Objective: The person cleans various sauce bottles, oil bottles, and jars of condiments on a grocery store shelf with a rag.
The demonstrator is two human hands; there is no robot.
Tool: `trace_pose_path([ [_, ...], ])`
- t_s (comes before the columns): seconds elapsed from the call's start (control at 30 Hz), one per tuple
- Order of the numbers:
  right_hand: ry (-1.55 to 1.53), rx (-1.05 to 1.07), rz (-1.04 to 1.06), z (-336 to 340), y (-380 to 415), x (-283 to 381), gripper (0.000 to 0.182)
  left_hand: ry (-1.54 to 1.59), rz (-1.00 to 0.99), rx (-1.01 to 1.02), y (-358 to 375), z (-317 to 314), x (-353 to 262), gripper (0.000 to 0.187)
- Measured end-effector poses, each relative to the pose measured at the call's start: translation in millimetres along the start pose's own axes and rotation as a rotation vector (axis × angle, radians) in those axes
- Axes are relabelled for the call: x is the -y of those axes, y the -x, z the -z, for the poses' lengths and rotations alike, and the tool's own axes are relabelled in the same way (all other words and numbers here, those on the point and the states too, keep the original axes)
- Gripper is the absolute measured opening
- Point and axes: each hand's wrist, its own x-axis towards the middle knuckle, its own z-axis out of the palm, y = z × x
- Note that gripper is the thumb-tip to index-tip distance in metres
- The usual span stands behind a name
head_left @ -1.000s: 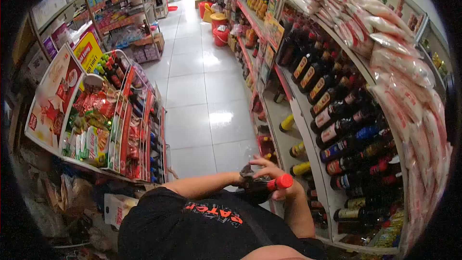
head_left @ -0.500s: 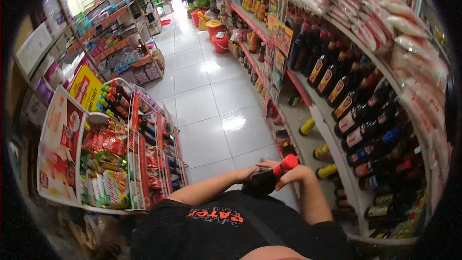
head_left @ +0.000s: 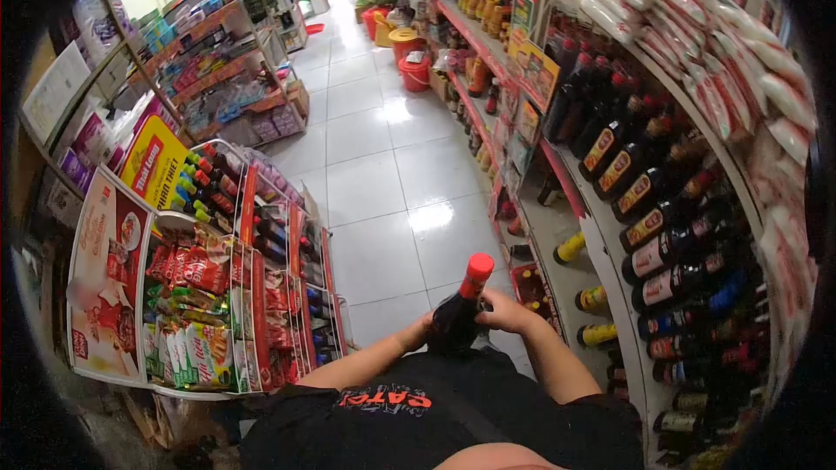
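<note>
Both of my hands hold one dark bottle with a red cap (head_left: pixel 461 303) close in front of my chest. The bottle stands nearly upright, its cap pointing up and a little right. My left hand (head_left: pixel 421 332) grips its lower body from the left. My right hand (head_left: pixel 507 312) wraps its right side just below the neck. The bottle's base is hidden behind my hands and black shirt.
A long shelf unit (head_left: pixel 601 235) on my right carries rows of dark sauce bottles (head_left: pixel 649 183), yellow-capped bottles (head_left: pixel 570 247) lower down and white bags (head_left: pixel 740 52) on top. A red display rack (head_left: pixel 226 287) of packets and bottles stands to my left. The white tiled aisle (head_left: pixel 383 183) runs ahead, with red buckets (head_left: pixel 414 70) far along it.
The bottle has swung from lying almost sideways, cap to the right, to nearly upright. Both hands stayed on it. My view has shifted slightly along the aisle.
</note>
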Motion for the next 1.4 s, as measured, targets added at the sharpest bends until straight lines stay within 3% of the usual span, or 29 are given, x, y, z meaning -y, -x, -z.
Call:
trace_pose_path([
  [0.07, -0.081, 0.020, -0.010, 8, -17, -5, 0.041, -0.207, 0.022, -0.063, -7, 4, -20, 0.098],
  [0.17, -0.276, 0.057, -0.096, 22, -53, -15, 0.033, -0.296, -0.210, -0.072, -4, 18, -33, 0.099],
  [0.23, -0.371, 0.084, -0.082, 32, -81, -27, 0.029, -0.437, -0.162, -0.177, -7, 29, -49, 0.100],
  [0.27, -0.364, 0.092, -0.063, 39, -93, -31, 0.036, -0.503, -0.136, -0.228, -10, 32, -55, 0.100],
  [0.33, -0.353, 0.105, -0.033, 51, -111, -32, 0.053, -0.318, -0.150, -0.382, -19, 32, -59, 0.101],
  [0.47, -0.428, -0.091, -0.050, 64, -134, -9, 0.031, -0.035, -0.377, -0.576, -46, 34, -55, 0.100],
  [0.6, -0.400, -0.291, 0.085, 75, -148, 42, 0.026, -0.070, -0.503, -0.624, -71, 46, -79, 0.098],
  [0.73, 0.071, -0.391, 0.870, 101, -157, 88, 0.025, 0.041, -0.517, -0.694, -98, 27, -147, 0.097],
  [0.77, 0.059, -0.270, 0.969, 107, -156, 97, 0.027, 0.163, -0.517, -0.755, -106, 12, -167, 0.098],
  [0.87, 0.294, -0.007, 1.221, 115, -154, 108, 0.036, 0.175, -0.524, -0.620, -114, 43, -164, 0.101],
  [0.97, 0.544, -0.186, 1.320, 129, -160, 134, 0.039, 0.230, -0.507, -0.561, -115, 38, -183, 0.104],
  [1.13, 0.411, -0.213, 1.214, 146, -185, 179, 0.033, 0.396, -0.462, -0.521, -117, -32, -226, 0.109],
  [1.17, 0.377, -0.233, 1.196, 146, -194, 184, 0.030, 0.331, -0.427, -0.227, -118, -4, -199, 0.105],
  [1.23, 0.401, -0.408, 1.136, 150, -213, 189, 0.033, 0.333, -0.253, -0.205, -116, -6, -194, 0.113],
  [1.3, 0.271, -0.329, 0.975, 148, -219, 182, 0.032, 0.382, -0.246, -0.185, -112, 10, -194, 0.111],
  [1.4, 0.209, -0.153, 1.041, 140, -214, 161, 0.034, 0.327, -0.393, -0.245, -100, 27, -210, 0.100],
])
